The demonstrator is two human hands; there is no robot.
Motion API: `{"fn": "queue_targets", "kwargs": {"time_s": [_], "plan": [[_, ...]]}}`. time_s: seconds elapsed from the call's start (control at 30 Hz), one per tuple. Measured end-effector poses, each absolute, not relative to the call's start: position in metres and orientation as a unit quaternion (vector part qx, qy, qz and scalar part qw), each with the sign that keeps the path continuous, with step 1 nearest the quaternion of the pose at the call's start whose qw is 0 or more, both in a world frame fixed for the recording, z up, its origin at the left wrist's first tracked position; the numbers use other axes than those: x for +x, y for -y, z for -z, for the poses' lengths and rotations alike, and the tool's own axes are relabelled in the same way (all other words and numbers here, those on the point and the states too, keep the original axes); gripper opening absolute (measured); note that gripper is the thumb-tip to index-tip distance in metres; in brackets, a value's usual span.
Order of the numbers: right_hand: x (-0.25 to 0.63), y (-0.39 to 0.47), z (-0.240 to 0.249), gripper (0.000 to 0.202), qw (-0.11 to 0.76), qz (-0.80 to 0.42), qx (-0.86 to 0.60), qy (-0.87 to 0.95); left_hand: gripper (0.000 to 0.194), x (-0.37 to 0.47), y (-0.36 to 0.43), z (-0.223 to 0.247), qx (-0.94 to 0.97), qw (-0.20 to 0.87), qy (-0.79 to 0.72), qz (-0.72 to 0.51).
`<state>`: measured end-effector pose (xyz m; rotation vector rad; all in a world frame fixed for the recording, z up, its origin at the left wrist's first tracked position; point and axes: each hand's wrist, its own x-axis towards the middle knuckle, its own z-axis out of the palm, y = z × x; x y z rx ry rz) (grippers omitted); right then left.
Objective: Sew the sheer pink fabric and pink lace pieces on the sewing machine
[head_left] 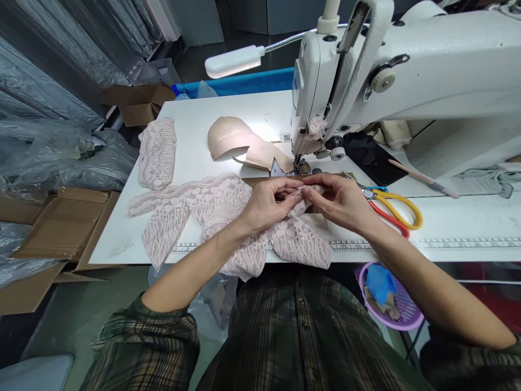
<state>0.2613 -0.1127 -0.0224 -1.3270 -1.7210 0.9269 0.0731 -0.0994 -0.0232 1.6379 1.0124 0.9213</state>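
Observation:
Pale pink lace [228, 195] lies in folds across the front of the table, part of it hanging over the edge. My left hand [271, 201] pinches an edge of this lace just in front of the sewing machine [311, 108]. Close beside it, my right hand [337, 198] pinches the same gathered bit, thumb and fingers together. The fingertips of both hands nearly meet. Behind them is the machine's presser foot [300, 163], with a beige moulded cup piece [232, 136] lying to its left. Part of the held lace is hidden by my fingers.
A folded lace stack [158, 155] sits at the table's left. Scissors with yellow and red handles [401, 210] lie right of my right hand, near a black cloth [372, 157] and a pencil [423, 178]. A purple basket [409, 309] stands below. Cardboard boxes [61, 225] are at left.

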Motion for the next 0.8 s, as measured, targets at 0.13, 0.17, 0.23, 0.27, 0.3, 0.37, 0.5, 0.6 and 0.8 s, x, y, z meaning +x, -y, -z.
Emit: {"fn": "queue_targets", "kwargs": {"time_s": [0.13, 0.17, 0.23, 0.27, 0.3, 0.37, 0.5, 0.6, 0.8], "plan": [[0.262, 0.105, 0.016, 0.037, 0.377, -0.491, -0.510, 0.598, 0.027, 0.072, 0.098, 0.024, 0.675, 0.485, -0.407, -0.377], [0.262, 0.104, 0.015, 0.038, 0.380, -0.510, -0.512, 0.578, 0.027, 0.072, 0.098, 0.025, 0.673, 0.492, -0.400, -0.380], [0.262, 0.104, 0.014, 0.039, 0.378, -0.537, -0.515, 0.551, 0.027, 0.072, 0.097, 0.025, 0.670, 0.504, -0.388, -0.383], [0.263, 0.104, 0.014, 0.038, 0.375, -0.537, -0.516, 0.551, 0.026, 0.072, 0.097, 0.026, 0.670, 0.506, -0.386, -0.382], [0.263, 0.106, 0.013, 0.037, 0.376, -0.520, -0.520, 0.564, 0.026, 0.072, 0.096, 0.026, 0.671, 0.504, -0.387, -0.382], [0.264, 0.111, 0.012, 0.033, 0.395, -0.417, -0.537, 0.618, 0.026, 0.073, 0.096, 0.026, 0.676, 0.489, -0.397, -0.383], [0.261, 0.125, 0.010, 0.021, 0.430, -0.107, -0.523, 0.729, 0.027, 0.074, 0.097, 0.027, 0.686, 0.453, -0.418, -0.387], [0.257, 0.130, 0.014, 0.018, 0.396, -0.046, -0.489, 0.776, 0.026, 0.074, 0.098, 0.028, 0.700, 0.426, -0.419, -0.391], [0.252, 0.125, 0.024, 0.019, 0.351, -0.021, -0.526, 0.775, 0.024, 0.074, 0.102, 0.027, 0.741, 0.360, -0.411, -0.391]]}}
